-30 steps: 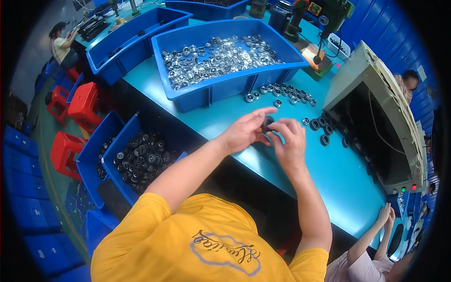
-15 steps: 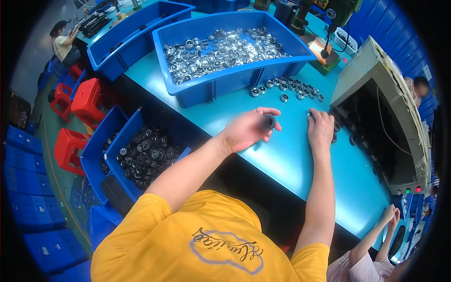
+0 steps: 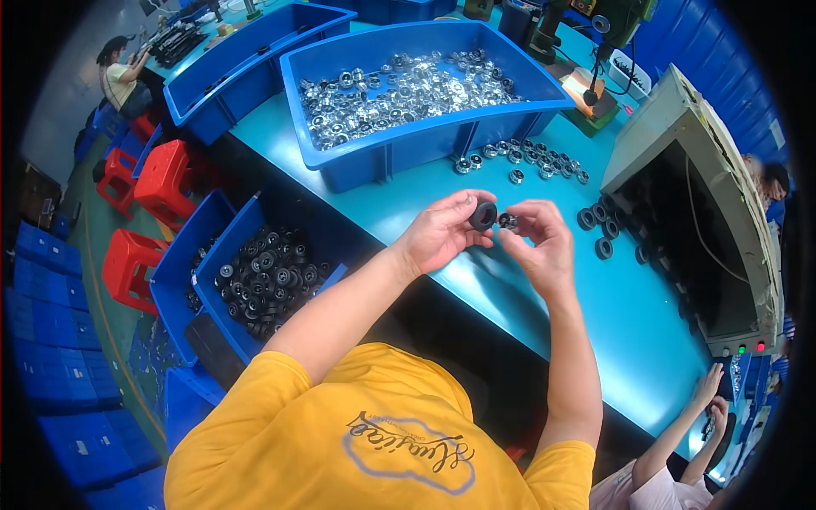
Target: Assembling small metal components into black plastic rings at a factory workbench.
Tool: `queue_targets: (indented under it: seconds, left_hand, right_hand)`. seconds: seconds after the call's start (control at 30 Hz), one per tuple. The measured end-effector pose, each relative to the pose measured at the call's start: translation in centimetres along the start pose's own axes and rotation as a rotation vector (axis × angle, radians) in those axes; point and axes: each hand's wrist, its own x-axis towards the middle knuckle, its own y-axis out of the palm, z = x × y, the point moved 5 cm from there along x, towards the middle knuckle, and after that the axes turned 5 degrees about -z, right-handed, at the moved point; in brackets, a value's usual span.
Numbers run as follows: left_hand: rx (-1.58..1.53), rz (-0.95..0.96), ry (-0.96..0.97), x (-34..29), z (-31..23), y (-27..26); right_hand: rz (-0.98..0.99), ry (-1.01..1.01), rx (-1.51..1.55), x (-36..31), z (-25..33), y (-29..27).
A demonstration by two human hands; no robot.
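Observation:
My left hand (image 3: 442, 233) pinches a black rubber ring (image 3: 484, 216), shaped like a small tire, with its hole turned toward my right hand. A small silver wheel hub (image 3: 507, 222) sits between the thumb and fingers of my right hand (image 3: 541, 242), close beside the ring but apart from it. Both hands are held above the turquoise tabletop (image 3: 476, 297). More silver hubs (image 3: 544, 160) stand in loose rows beyond them. On the right, several loose black rings (image 3: 604, 228) lie on the table near the machine opening.
A large blue bin (image 3: 387, 153) of silver hubs stands beyond my hands. At left below the table, a blue bin holds assembled black wheels (image 3: 272, 276). A boxy beige machine (image 3: 650, 144) stands at right. A co-worker's hands (image 3: 710, 399) show at lower right; red stools (image 3: 136, 268) are at left.
My right hand has come left from beside the black rings, bringing a silver hub next to the ring in my left hand. That ring now faces the hub.

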Motion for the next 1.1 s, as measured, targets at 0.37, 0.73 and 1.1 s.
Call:
queue_targets:
  seconds: [0.37,0.73,1.1]
  left_hand:
    - [0.152,-0.031,0.068,0.1,0.3,0.6]
    - [0.393,-0.118,0.222,-0.6,-0.2,1.1]
    - [1.136,-0.379,0.699,-3.2,-1.3,4.4]
  right_hand:
    - [-0.090,-0.193,-0.251,-0.9,0.9,1.0]
    - [-0.038,0.051,0.137,-1.0,-2.1,1.3]
    - [0.151,0.358,0.472,-1.0,-2.9,2.1]
